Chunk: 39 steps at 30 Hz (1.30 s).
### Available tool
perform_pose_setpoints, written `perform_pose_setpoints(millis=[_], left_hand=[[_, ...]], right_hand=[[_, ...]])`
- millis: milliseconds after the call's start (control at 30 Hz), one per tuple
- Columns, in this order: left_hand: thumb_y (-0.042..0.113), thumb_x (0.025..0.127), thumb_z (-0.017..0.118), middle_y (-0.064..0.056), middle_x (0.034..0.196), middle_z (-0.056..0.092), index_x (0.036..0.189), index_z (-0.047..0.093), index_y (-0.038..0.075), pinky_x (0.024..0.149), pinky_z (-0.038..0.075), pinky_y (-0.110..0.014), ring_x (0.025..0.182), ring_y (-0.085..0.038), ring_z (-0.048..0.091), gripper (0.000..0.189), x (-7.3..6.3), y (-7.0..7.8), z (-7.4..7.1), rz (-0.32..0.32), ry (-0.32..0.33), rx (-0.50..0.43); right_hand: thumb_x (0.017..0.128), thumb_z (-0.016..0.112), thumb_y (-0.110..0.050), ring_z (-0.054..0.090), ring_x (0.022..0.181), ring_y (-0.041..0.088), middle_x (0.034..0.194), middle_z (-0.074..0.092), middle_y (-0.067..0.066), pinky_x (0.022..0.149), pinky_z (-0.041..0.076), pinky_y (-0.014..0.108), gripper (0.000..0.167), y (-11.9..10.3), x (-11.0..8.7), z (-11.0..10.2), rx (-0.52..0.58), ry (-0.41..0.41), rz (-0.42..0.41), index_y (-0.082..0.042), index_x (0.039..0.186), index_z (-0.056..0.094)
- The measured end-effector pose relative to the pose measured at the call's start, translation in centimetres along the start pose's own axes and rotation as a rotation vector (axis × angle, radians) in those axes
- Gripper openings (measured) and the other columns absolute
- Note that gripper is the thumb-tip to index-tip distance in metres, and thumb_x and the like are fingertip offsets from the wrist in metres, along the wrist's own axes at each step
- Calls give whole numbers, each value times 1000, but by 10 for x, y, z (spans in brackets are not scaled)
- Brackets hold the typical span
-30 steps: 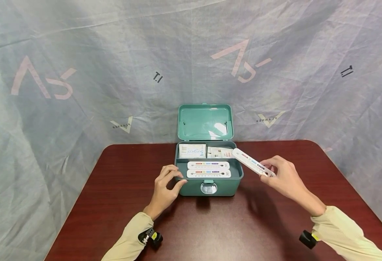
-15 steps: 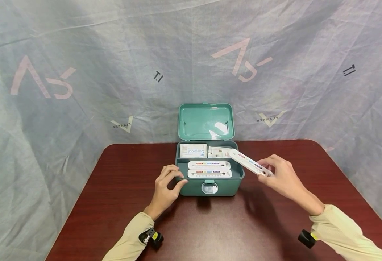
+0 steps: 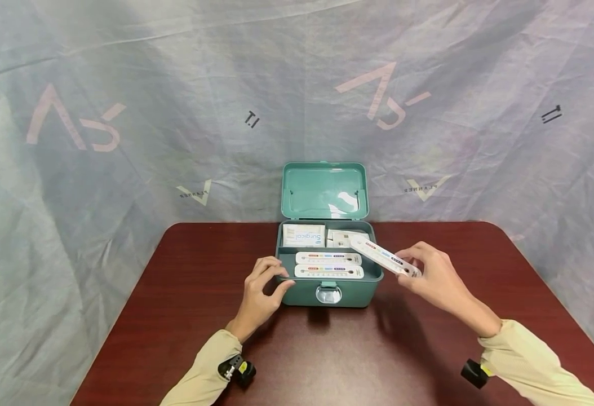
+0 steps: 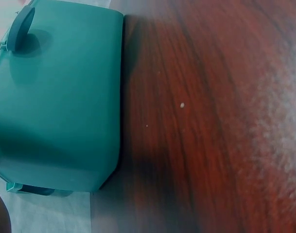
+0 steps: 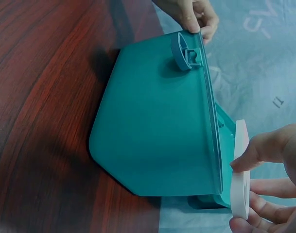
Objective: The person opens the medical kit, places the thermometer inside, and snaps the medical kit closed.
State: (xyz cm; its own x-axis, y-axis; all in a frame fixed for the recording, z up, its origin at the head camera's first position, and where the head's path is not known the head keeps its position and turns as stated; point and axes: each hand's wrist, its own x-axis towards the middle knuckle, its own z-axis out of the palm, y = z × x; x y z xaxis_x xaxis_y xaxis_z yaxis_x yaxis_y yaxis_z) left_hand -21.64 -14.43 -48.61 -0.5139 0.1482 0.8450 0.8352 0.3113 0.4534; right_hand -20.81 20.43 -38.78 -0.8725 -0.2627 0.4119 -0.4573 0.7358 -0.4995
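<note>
My right hand [image 3: 436,279] pinches a white thermometer [image 3: 385,257] by its right end. It is a flat strip type with coloured marks, tilted, its far end over the right side of a green metal-look box [image 3: 297,296]. In the right wrist view, the thumb and fingers hold the thermometer [image 5: 240,182] on opposite faces. My left hand [image 3: 258,290] grips the front left rim of the box, thumb outside. Two more thermometers [image 3: 329,272] lie side by side in the box's front compartment. The left wrist view shows mostly the box's outer wall [image 4: 65,97].
The box lid [image 3: 324,192] stands raised at the back. Behind a divider lie a packet printed "Surgical" [image 3: 303,235] and other white packets [image 3: 335,239], partly covered by the held thermometer. A dark red wooden table [image 3: 200,265] lies beneath; a grey printed cloth [image 3: 226,67] hangs behind.
My right hand has shifted slightly left, bringing the held thermometer further over the box. The left hand keeps its grip on the rim. The head view has shifted slightly.
</note>
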Motion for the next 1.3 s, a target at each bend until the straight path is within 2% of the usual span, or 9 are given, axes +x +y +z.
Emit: perform_pose_setpoints(millis=[467,1000,1300], left_hand=[[0,74,77,-10,97,58,90,65,7,92,43,-31,100,-30,53,21,-1,1,0,0,1,-1],[0,75,77,-10,98,58,90,65,7,92,43,-31,101,-29,52,21,-2,-1,-1,-2,-5,8],[2,76,77,-8,98,58,89,65,7,92,43,-31,102,-26,52,18,-1,-1,1,-9,-6,18]], right_hand=[[63,71,-1,49,62,13,79,56,-1,54,39,25,29,-5,6,6,10,-2,-63,-8,91,71],[65,71,0,50,65,13,81,56,-2,56,40,24,31,-8,9,11,38,-51,-66,-7,95,72],[64,71,1,50,66,12,82,57,-3,56,39,23,32,-8,12,13,50,-44,-96,-7,95,72]])
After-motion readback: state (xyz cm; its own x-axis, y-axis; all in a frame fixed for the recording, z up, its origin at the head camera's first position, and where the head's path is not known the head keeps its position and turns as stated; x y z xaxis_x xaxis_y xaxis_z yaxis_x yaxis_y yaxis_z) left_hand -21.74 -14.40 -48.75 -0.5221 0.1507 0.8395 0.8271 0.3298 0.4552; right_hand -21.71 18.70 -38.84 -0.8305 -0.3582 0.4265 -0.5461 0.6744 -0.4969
